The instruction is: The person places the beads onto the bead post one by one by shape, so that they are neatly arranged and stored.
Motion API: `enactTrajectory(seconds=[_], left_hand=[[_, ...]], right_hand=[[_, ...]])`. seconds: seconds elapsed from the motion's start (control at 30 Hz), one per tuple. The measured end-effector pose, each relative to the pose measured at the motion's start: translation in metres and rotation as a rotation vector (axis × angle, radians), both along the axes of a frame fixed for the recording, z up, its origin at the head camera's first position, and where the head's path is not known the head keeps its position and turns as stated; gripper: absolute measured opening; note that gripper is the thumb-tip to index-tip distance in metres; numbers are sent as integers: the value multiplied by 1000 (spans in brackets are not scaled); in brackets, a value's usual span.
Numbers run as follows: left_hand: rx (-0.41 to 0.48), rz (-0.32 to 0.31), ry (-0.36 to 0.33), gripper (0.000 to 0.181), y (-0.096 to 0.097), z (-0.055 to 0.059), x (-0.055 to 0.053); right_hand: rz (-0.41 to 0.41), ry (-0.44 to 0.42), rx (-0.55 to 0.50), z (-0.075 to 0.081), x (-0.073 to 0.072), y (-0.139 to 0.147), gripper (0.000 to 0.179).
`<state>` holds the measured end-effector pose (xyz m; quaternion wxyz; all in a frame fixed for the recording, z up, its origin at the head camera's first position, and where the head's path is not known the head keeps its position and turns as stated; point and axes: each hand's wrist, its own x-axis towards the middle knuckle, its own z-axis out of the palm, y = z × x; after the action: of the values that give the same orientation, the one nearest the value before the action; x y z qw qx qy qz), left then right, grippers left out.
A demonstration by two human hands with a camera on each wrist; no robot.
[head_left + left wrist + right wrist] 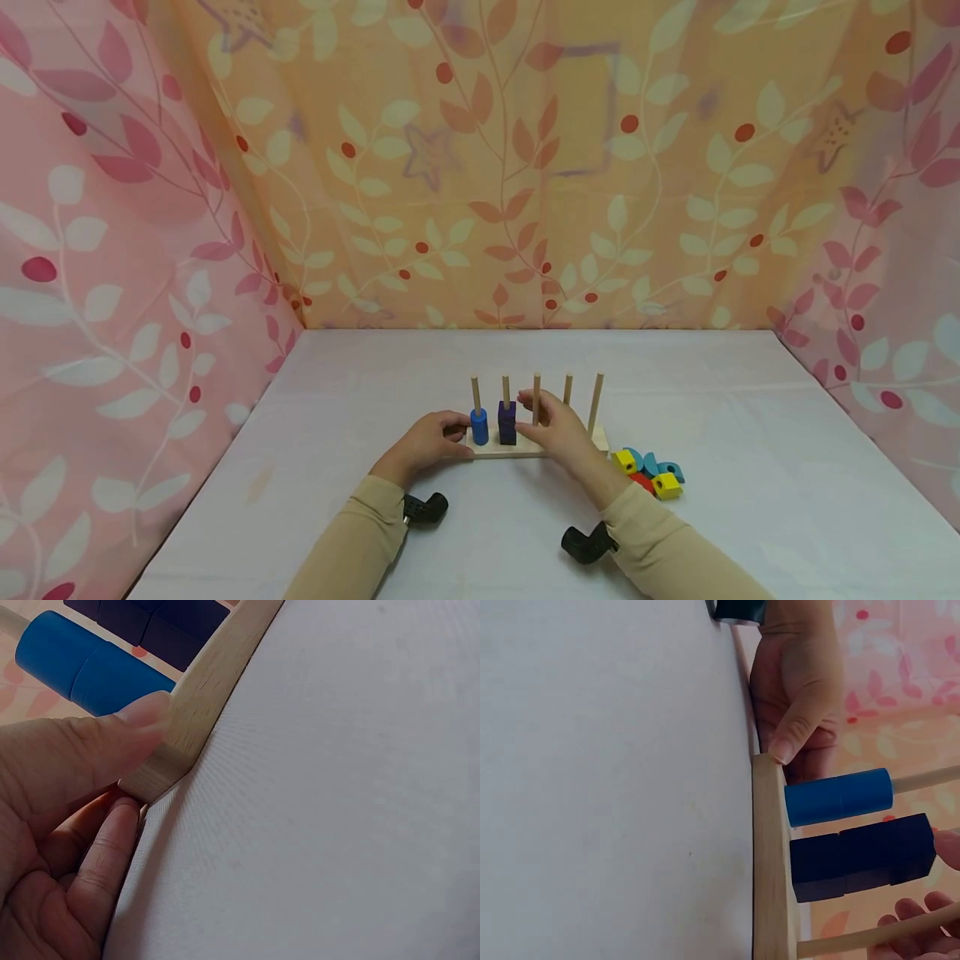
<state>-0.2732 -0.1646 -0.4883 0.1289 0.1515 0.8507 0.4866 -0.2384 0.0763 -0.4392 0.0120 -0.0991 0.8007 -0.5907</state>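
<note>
A wooden peg board with several upright pegs stands on the table. My left hand grips its left end, thumb on the front edge and fingers curled behind the corner. Blue cylinders sit on the leftmost peg. Beside them, dark purple square blocks are stacked on the second peg. My right hand is just right of that stack, around the third peg. Its thumb is by the top of the purple stack, and the other fingers are spread away from the blocks.
Right of the board lies a loose pile of yellow blocks, blue pieces and a red piece, partly behind the right forearm. Black wrist devices hang below both sleeves. Patterned curtains enclose the table.
</note>
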Motion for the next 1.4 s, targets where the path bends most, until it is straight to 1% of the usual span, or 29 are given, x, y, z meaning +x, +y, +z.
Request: enactTrajectory(seconds=[0.13, 0.37, 0.47, 0.6, 0.8, 0.9, 1.03, 1.1, 1.23, 1.4], left_hand=[[-6, 2, 1, 52, 0, 0, 0], [8, 4, -13, 53, -1, -2, -1], [10, 0, -15, 53, 0, -2, -2], [0, 3, -11, 52, 0, -1, -2], [-21, 11, -1, 52, 1, 0, -2], [-14, 10, -4, 52, 1, -1, -2], [-8, 13, -13, 52, 1, -2, -2], [-9, 15, -17, 52, 1, -3, -3], [-16, 19, -19, 52, 0, -3, -3], [-19, 26, -22, 52, 1, -1, -2]], right_hand=[[53, 7, -17, 5, 6, 10, 52], [131, -7, 6, 12, 11, 27, 55], [168, -2, 7, 14, 13, 38, 54], [209, 2, 31, 21, 15, 54, 48], [153, -33, 108, 26, 18, 79, 32], [139, -30, 135, 25, 20, 92, 30], [110, -35, 206, 22, 20, 110, 28], [87, -58, 259, 19, 19, 118, 25], [71, -86, 350, 13, 19, 132, 23], [75, -140, 402, 8, 21, 142, 21]])
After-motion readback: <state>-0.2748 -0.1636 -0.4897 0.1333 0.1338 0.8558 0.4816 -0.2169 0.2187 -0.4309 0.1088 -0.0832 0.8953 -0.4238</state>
